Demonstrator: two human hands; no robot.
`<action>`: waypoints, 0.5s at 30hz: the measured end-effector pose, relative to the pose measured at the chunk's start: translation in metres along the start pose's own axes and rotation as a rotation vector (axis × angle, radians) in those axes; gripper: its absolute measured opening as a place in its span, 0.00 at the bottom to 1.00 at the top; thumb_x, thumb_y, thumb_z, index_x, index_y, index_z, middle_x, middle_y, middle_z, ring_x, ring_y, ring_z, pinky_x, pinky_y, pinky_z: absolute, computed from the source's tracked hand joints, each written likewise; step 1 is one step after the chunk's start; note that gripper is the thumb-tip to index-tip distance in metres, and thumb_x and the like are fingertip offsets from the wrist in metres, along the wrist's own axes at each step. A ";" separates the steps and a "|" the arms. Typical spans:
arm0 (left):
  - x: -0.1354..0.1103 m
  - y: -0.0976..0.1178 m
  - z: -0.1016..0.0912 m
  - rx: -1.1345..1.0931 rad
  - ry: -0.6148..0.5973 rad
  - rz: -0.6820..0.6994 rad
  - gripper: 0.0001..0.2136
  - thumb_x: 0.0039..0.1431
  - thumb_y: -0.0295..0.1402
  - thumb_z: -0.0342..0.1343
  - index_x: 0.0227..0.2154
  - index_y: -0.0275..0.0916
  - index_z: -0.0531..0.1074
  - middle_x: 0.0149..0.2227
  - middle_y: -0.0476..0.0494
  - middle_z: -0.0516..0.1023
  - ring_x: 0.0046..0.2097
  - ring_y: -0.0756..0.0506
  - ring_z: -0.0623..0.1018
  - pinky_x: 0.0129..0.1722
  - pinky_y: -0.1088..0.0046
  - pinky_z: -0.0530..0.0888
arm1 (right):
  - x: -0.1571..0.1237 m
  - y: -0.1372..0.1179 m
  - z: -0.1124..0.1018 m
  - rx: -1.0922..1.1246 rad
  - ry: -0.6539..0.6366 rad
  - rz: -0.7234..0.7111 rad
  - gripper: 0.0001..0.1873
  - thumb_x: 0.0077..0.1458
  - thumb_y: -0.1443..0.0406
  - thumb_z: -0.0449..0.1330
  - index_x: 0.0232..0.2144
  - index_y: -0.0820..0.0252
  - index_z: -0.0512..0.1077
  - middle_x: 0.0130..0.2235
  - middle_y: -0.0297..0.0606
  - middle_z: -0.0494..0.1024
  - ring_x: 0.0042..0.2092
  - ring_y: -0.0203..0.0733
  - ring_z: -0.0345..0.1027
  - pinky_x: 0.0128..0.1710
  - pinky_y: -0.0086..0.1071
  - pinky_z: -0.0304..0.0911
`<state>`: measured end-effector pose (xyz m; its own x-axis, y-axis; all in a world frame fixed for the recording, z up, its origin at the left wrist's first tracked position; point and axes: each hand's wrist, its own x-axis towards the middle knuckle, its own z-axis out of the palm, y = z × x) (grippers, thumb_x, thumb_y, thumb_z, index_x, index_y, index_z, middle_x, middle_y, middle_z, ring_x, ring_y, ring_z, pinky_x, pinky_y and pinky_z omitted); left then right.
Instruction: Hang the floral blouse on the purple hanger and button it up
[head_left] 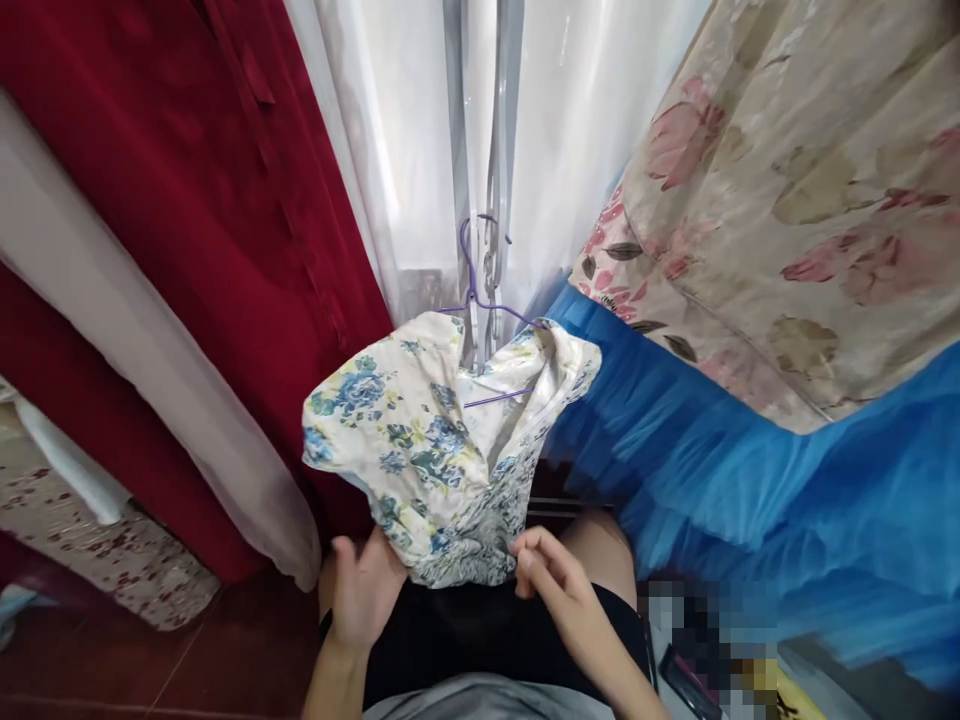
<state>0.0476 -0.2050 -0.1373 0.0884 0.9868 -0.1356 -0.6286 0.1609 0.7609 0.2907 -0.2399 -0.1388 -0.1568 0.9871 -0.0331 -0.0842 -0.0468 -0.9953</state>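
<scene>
A short-sleeved floral blouse, white with blue and green flowers and a grey-patterned part, hangs on a thin purple hanger in front of me. Its hem reaches down to my lap. At the hem's left side, my left hand is held palm up with the thumb and palm spread; its fingertips go behind the cloth. My right hand is at the hem's right edge, its thumb and fingers pinched together on the blouse's edge. What the hanger's hook rests on is unclear.
White sheer curtain cloth hangs behind the blouse. Red fabric hangs on the left, blue ruffled tulle and a floral cloth on the right. Below left is a reddish tiled floor. A blurred patch covers items at lower right.
</scene>
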 end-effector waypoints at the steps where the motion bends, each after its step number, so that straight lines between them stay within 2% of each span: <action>1: -0.003 0.002 -0.001 0.075 0.051 -0.015 0.36 0.49 0.60 0.66 0.56 0.44 0.76 0.61 0.37 0.76 0.67 0.30 0.67 0.65 0.51 0.65 | 0.011 0.001 0.003 0.004 0.001 0.004 0.18 0.68 0.48 0.54 0.45 0.56 0.68 0.29 0.31 0.68 0.32 0.40 0.62 0.35 0.33 0.56; 2: -0.003 0.004 0.000 0.155 0.095 -0.030 0.34 0.47 0.54 0.71 0.54 0.42 0.78 0.59 0.37 0.77 0.66 0.30 0.69 0.65 0.52 0.66 | 0.023 0.001 0.007 0.004 -0.003 0.001 0.18 0.68 0.48 0.54 0.47 0.55 0.67 0.31 0.31 0.69 0.33 0.40 0.62 0.35 0.33 0.57; 4: 0.000 0.006 0.006 0.266 0.142 -0.048 0.30 0.44 0.46 0.75 0.50 0.39 0.80 0.56 0.37 0.80 0.64 0.30 0.72 0.65 0.54 0.67 | 0.046 0.001 0.015 -0.015 -0.012 -0.043 0.17 0.69 0.49 0.54 0.43 0.55 0.67 0.32 0.32 0.69 0.33 0.40 0.62 0.35 0.33 0.57; 6: 0.006 0.008 0.015 0.295 0.142 -0.034 0.28 0.43 0.47 0.74 0.46 0.37 0.81 0.54 0.36 0.81 0.62 0.30 0.74 0.65 0.54 0.66 | 0.066 0.000 0.022 -0.047 -0.011 -0.120 0.18 0.69 0.50 0.53 0.33 0.56 0.66 0.30 0.32 0.68 0.32 0.39 0.62 0.36 0.34 0.57; 8: 0.010 0.008 0.020 0.303 0.143 -0.020 0.26 0.44 0.48 0.73 0.44 0.37 0.82 0.53 0.37 0.82 0.62 0.30 0.74 0.65 0.54 0.66 | 0.080 0.000 0.027 -0.023 0.000 -0.180 0.20 0.69 0.52 0.53 0.28 0.56 0.63 0.26 0.30 0.66 0.30 0.38 0.59 0.34 0.33 0.56; 11: 0.012 0.008 0.018 0.310 0.184 -0.011 0.25 0.43 0.46 0.73 0.42 0.38 0.82 0.51 0.36 0.83 0.60 0.30 0.76 0.62 0.54 0.70 | 0.089 0.005 0.031 0.081 -0.028 -0.178 0.17 0.69 0.53 0.55 0.30 0.55 0.63 0.25 0.29 0.68 0.26 0.37 0.56 0.29 0.32 0.53; 15: 0.008 0.005 0.010 0.292 0.265 -0.024 0.23 0.40 0.43 0.73 0.40 0.36 0.82 0.44 0.36 0.85 0.54 0.29 0.80 0.55 0.54 0.75 | 0.088 0.009 0.035 0.078 -0.071 -0.181 0.11 0.67 0.55 0.59 0.39 0.54 0.65 0.31 0.31 0.71 0.29 0.37 0.60 0.30 0.31 0.55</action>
<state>0.0530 -0.1965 -0.1285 -0.1260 0.9500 -0.2857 -0.3795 0.2199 0.8987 0.2415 -0.1592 -0.1479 -0.2005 0.9675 0.1543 -0.1930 0.1154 -0.9744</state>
